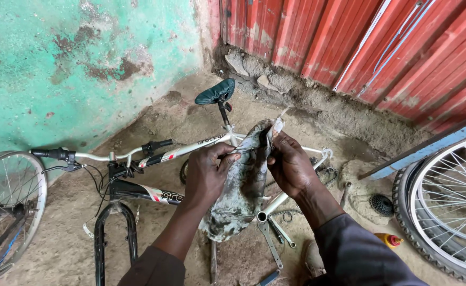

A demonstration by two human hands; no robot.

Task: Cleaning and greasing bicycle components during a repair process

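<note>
Between both hands (207, 175) (291, 167), greasy rag (243, 190)

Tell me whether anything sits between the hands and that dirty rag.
Nothing visible does. The left hand and right hand both grip the grimy rag directly, holding it up above the white bicycle frame lying on the dirt ground.

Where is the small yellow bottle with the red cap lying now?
In the head view, the yellow bottle lies on the dirt ground at lower right, between the person's right sleeve and the spoked wheel.
</note>
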